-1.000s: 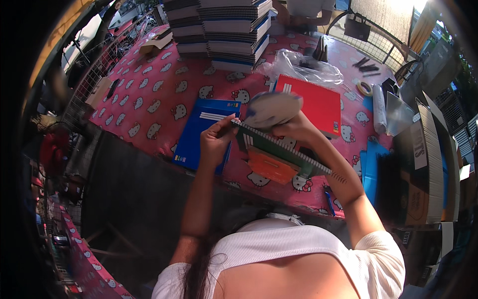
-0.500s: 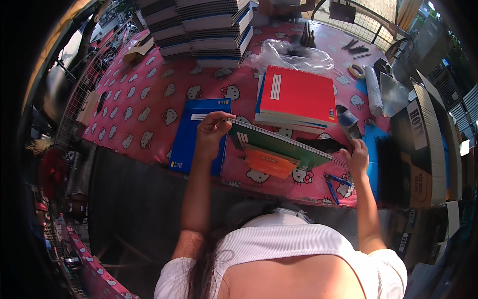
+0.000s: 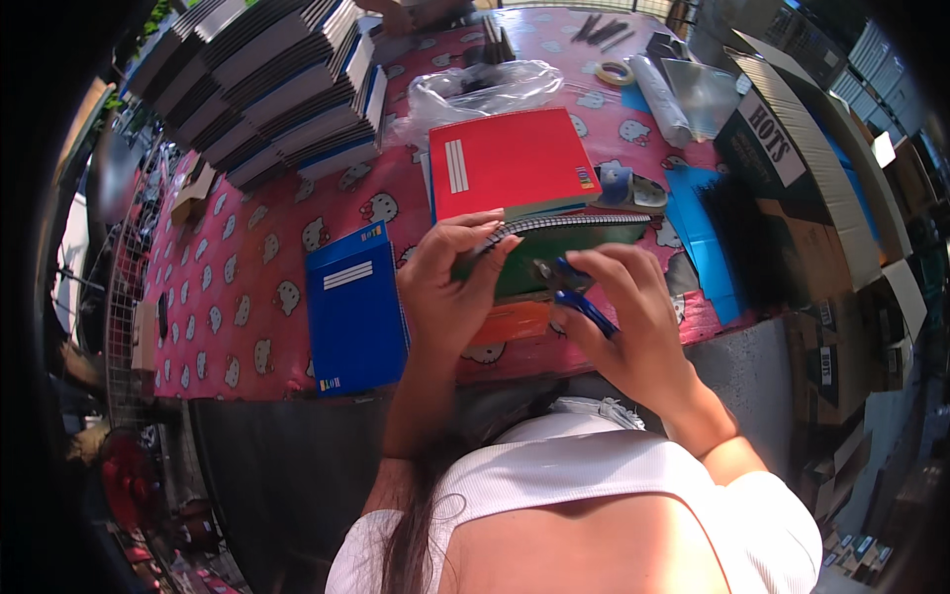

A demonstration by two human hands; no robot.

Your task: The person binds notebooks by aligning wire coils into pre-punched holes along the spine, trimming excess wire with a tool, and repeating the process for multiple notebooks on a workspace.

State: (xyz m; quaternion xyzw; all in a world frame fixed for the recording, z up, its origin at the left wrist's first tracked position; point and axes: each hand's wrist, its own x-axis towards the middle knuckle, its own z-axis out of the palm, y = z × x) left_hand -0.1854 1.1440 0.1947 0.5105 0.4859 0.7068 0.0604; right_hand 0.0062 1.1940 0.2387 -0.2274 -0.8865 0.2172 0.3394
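Note:
My left hand (image 3: 440,287) is closed on the spiral-bound edge of a green notebook (image 3: 599,236), which stands tilted with its coil uppermost. In my right hand (image 3: 633,322) is a pair of small blue-handled pliers (image 3: 586,309), their metal jaws close to the notebook's cover just below the coil. An orange flat piece (image 3: 510,323) sits low against the near side of the notebook, partly hidden by my hands. Right behind lies a stack of notebooks with a red notebook (image 3: 515,163) on top. Blue notebooks (image 3: 356,322) lie to the left of my left hand.
Tall stacks of notebooks (image 3: 287,89) stand at the far left. A clear plastic bag (image 3: 485,94), a tape roll (image 3: 615,73) and a white roll (image 3: 660,99) lie toward the back. An open cardboard box (image 3: 792,188) stands right. Another person's hand (image 3: 401,18) shows at the far edge.
My right hand has picked the pliers up off the table and brought them to the notebook. My left hand now grips nearer the middle of the view. The view has shifted.

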